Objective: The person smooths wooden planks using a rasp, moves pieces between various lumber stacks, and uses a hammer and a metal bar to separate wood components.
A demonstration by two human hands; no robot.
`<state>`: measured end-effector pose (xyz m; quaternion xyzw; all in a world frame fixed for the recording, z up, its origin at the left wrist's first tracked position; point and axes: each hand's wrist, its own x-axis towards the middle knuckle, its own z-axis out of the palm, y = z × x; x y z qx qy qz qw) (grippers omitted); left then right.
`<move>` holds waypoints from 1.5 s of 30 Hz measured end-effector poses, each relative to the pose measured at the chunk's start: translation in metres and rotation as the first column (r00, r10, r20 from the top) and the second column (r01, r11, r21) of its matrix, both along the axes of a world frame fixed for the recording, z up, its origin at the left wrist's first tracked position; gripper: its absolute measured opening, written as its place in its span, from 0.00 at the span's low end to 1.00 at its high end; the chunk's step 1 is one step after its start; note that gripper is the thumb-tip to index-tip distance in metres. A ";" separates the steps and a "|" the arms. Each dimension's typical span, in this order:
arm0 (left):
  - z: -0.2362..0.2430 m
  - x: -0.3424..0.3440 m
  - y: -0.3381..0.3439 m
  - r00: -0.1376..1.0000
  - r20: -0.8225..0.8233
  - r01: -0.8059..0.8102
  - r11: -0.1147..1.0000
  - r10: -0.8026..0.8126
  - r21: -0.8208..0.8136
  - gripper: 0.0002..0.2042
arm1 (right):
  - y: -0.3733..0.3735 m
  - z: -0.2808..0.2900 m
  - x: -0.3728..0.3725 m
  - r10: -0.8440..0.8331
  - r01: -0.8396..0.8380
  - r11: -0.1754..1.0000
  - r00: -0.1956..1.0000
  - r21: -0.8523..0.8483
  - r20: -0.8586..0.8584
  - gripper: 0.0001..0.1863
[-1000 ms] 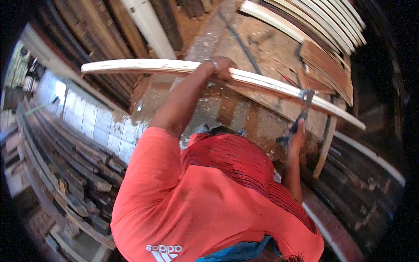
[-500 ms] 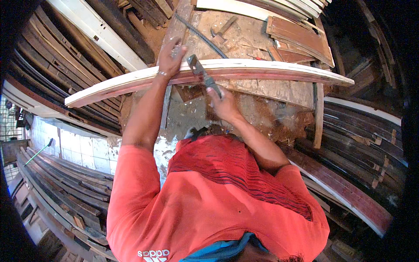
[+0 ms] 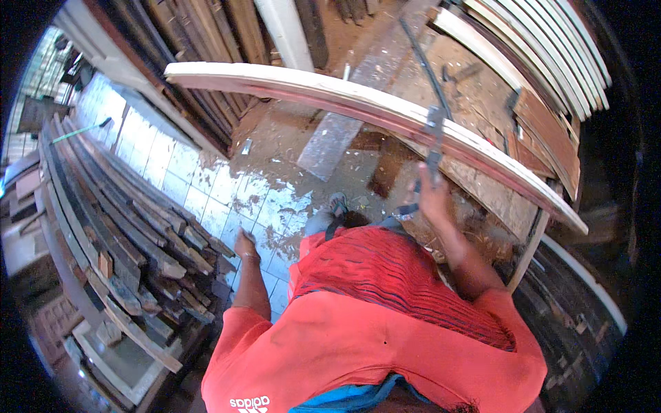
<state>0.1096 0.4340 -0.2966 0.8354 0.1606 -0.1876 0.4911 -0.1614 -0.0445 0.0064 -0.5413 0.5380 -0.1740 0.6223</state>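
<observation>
The right hand (image 3: 434,198) stretches forward, gripping a metal hand tool (image 3: 434,141); the left hand (image 3: 244,243) hangs low, grip unclear from here.

Shirt (image 3: 385,327), coral-red, worn by person: one white printed word (image 3: 250,401), left chest, upside down in view; white striped emblem (image 3: 252,410) adjoining, partly cut off.
</observation>
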 end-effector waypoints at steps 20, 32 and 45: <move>0.071 -0.252 0.056 0.770 -0.313 -0.619 0.770 0.556 -0.153 0.18 | 0.146 0.025 0.584 0.730 -0.778 0.615 0.624 0.131 0.278 0.16; -0.001 -0.217 0.092 0.937 -0.334 0.115 0.993 -0.101 0.024 0.16 | 0.050 -0.019 0.338 0.548 -0.656 0.255 0.704 -0.711 -0.452 0.30; 0.280 0.132 -0.310 0.652 0.705 0.484 0.869 -0.281 -0.102 0.28 | 0.009 0.022 -0.005 -0.092 -0.268 0.600 0.913 -0.754 -0.398 0.25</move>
